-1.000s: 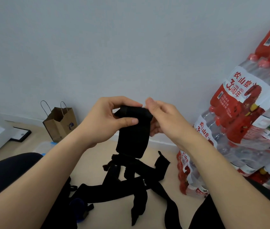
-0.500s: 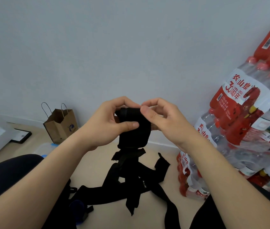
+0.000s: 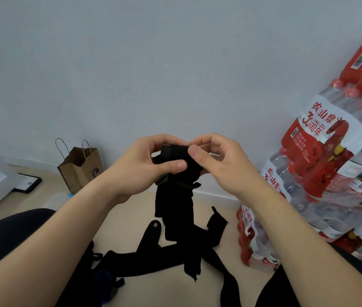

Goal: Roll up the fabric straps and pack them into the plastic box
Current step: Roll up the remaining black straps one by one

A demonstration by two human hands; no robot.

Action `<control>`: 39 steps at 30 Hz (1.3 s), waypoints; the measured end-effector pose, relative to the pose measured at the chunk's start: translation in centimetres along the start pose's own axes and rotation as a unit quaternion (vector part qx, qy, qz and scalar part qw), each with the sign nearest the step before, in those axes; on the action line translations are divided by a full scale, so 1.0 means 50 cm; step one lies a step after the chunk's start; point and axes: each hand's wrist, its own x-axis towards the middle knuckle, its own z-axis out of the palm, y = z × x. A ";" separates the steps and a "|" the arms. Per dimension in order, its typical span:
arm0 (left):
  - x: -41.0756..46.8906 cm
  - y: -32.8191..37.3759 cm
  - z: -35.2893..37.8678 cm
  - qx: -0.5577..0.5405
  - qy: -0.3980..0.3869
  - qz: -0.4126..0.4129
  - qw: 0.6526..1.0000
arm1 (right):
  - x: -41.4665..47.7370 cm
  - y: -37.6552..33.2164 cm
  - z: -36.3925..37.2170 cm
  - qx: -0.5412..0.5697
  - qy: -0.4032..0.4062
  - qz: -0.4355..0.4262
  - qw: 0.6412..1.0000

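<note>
Rolling a black strap up off the floor, left grip and right grip both pinched tight on the roll so it can't unwind, tail dangling over the leftover pile

Black strap half-rolled, tail hanging down

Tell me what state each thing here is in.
Left hand: grips the rolled end.
Right hand: pinches the rolled end.
Held black strap: partly rolled, tail hanging.
Other black straps: unrolled, on the floor.
Paper bag: upright, open.
Bottled-water packs: wrapped, stacked.
</note>
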 end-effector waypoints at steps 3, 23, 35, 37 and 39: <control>0.002 -0.004 0.000 -0.022 -0.008 -0.026 0.999 | 0.002 0.002 -0.001 -0.021 0.006 -0.022 1.000; -0.009 0.007 0.003 -0.088 -0.044 -0.086 0.991 | -0.002 0.019 0.000 -0.062 -0.025 0.059 0.996; -0.008 0.004 0.014 0.117 -0.022 -0.047 0.992 | -0.004 0.026 -0.001 -0.085 -0.134 0.056 0.986; -0.007 0.003 0.015 0.138 0.000 -0.051 0.989 | -0.004 0.026 -0.005 -0.066 -0.130 0.038 0.989; -0.004 0.003 0.014 0.110 0.018 -0.071 0.991 | -0.002 0.026 -0.004 -0.080 -0.110 0.004 0.991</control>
